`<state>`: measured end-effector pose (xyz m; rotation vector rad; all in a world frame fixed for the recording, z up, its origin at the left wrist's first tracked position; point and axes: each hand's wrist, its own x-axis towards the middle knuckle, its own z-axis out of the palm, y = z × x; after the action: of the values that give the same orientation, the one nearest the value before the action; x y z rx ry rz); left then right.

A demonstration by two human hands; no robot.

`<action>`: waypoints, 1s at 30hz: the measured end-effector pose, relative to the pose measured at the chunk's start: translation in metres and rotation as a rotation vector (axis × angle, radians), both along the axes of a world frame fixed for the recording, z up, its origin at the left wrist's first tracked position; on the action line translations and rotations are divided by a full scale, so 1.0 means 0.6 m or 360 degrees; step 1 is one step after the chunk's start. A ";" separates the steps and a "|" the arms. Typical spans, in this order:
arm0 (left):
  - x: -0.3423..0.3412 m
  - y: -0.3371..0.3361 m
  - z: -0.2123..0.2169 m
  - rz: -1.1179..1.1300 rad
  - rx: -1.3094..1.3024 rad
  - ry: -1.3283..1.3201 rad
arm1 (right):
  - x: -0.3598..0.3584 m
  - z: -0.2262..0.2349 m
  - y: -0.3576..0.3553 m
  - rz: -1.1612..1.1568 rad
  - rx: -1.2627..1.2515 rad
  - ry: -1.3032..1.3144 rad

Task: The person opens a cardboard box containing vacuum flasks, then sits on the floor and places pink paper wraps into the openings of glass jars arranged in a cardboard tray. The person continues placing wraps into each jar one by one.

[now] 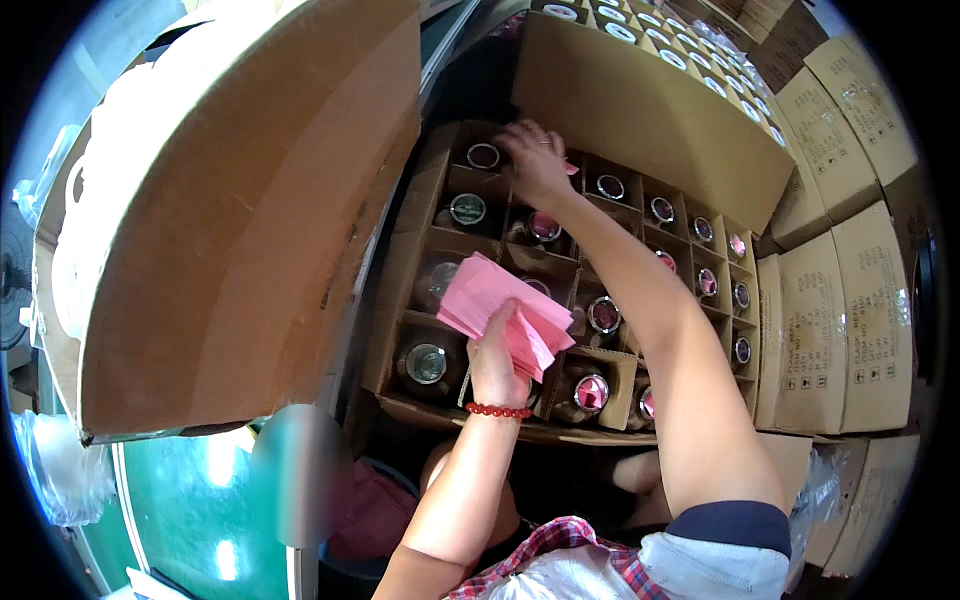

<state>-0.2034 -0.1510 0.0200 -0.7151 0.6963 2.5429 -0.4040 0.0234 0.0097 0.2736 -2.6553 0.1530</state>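
Observation:
My left hand (495, 350), with a red bead bracelet on the wrist, grips a loose stack of pink paper sheets (490, 295) over the near left part of a divided carton (400, 385). Glass flasks (427, 364) stand upright in its cardboard cells, their round rims facing up. Pink paper shows inside several of them, such as the flask (590, 393) near the front edge. Stretched to the far left cells, my right hand (535, 160) has its fingers apart beside a flask (483, 156). A bit of pink shows by that hand; its fingertips are partly blurred.
A carton flap (650, 120) stands up at the far side, with another carton of white-ringed items (673, 60) behind. Stacked closed cartons (810, 330) line the right. A large open carton (250, 220) rises at left above a green surface (200, 510).

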 end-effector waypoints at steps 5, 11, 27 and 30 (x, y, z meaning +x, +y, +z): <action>-0.002 -0.011 0.025 0.0089 0.0030 -0.0025 | 0.077 -0.043 0.048 -0.0550 -0.0598 0.0223; -0.002 0.000 0.009 0.0182 -0.0152 0.0183 | 0.052 -0.022 0.051 -0.0552 -0.0080 -0.0528; -0.022 -0.020 -0.020 0.0420 -0.0183 0.0176 | 0.228 0.078 -0.035 0.0073 -0.2191 -0.1087; -0.021 -0.019 -0.015 0.0393 -0.0153 0.0207 | 0.301 0.076 -0.056 0.0092 -0.1979 -0.1160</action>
<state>-0.2161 -0.1622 0.0110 -0.7107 0.8238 2.8173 -0.2235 -0.0102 0.0551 -0.1678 -2.5688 2.1089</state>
